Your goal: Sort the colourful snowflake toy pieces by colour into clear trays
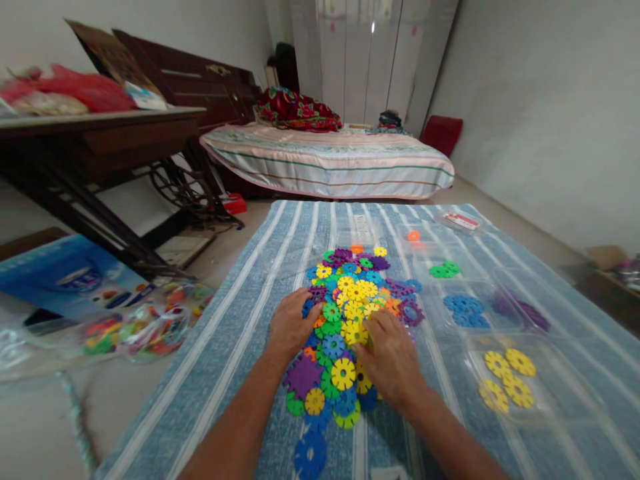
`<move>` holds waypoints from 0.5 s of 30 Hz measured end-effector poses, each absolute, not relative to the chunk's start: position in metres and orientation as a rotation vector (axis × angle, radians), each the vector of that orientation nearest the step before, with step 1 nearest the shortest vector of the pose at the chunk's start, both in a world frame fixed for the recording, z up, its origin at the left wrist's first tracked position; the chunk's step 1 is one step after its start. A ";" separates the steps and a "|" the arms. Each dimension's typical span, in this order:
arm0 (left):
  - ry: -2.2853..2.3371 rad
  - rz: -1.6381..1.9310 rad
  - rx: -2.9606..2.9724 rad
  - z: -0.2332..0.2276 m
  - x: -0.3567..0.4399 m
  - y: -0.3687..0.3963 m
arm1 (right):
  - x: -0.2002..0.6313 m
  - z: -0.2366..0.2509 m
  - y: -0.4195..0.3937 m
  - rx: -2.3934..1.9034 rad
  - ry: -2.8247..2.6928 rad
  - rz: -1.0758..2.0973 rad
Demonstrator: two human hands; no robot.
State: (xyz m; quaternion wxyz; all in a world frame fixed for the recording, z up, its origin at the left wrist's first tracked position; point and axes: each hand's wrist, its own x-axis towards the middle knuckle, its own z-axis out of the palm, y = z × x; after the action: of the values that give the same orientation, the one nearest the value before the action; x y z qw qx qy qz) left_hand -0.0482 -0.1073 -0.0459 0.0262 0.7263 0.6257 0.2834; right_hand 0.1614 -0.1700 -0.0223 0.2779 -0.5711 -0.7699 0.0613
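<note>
A heap of notched plastic discs, flower-like interlocking pieces in yellow, blue, green, orange and purple, lies on the striped cloth (235, 333). At the heap's left edge rests my left hand (293, 323), thumb and fingers apart beside dark blue and purple pieces. My right hand (393, 357) is over the right side of the heap, its thumb and fingers closed at a yellow notched disc (355, 332). More yellow discs lie just beyond those fingertips. A large purple piece (303, 375) sits nearer me, and a blue disc (310, 455) lies at the near end.
Clear plastic boxes stand on the right, holding yellow discs (519, 391), blue discs (467, 312), purple pieces (520, 309), green discs (445, 269) and an orange disc (413, 236). A bed (330, 163) stands beyond the table; a sewing-machine table (100, 120) is on the left.
</note>
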 end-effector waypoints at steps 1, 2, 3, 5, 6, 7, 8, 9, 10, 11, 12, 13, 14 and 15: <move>1.935 0.871 2.241 -0.046 -0.048 -0.107 | 0.163 -0.024 -0.170 -1.510 -2.046 0.198; 1.940 0.867 2.234 -0.046 -0.048 -0.107 | 0.166 -0.024 -0.170 -1.490 -2.024 0.240; 1.946 0.861 2.228 -0.046 -0.048 -0.107 | 0.168 -0.023 -0.170 -1.471 -2.000 0.288; 1.958 0.853 2.219 -0.045 -0.047 -0.107 | 0.173 -0.018 -0.171 -1.428 -1.944 0.378; 1.962 0.854 2.216 -0.044 -0.047 -0.107 | 0.176 -0.015 -0.173 -1.407 -1.916 0.412; 1.960 0.856 2.218 -0.044 -0.047 -0.107 | 0.179 -0.012 -0.175 -1.392 -1.887 0.432; 1.954 0.859 2.223 -0.044 -0.047 -0.107 | 0.184 -0.009 -0.177 -1.385 -1.859 0.437; 1.947 0.861 2.230 -0.044 -0.047 -0.107 | 0.189 -0.007 -0.180 -1.384 -1.836 0.425; 1.942 0.864 2.235 -0.043 -0.047 -0.107 | 0.196 -0.004 -0.184 -1.388 -1.817 0.396; 1.936 0.866 2.239 -0.043 -0.047 -0.107 | 0.204 -0.002 -0.188 -1.394 -1.800 0.352; 1.933 0.867 2.241 -0.043 -0.047 -0.107 | 0.214 -0.001 -0.192 -1.402 -1.781 0.293; 1.932 0.868 2.240 -0.043 -0.047 -0.107 | 0.225 0.001 -0.196 -1.415 -1.764 0.230; 1.932 0.869 2.239 -0.043 -0.047 -0.107 | 0.236 0.002 -0.200 -1.437 -1.749 0.173; 1.931 0.869 2.240 -0.043 -0.047 -0.107 | 0.249 0.003 -0.205 -1.471 -1.737 0.126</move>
State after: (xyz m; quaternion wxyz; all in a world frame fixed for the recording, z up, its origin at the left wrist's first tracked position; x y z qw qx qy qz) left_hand -0.0469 -0.1069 -0.0431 0.0294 0.7264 0.6262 0.2819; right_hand 0.2489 -0.2049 0.0029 0.4176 -0.5864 -0.6923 0.0504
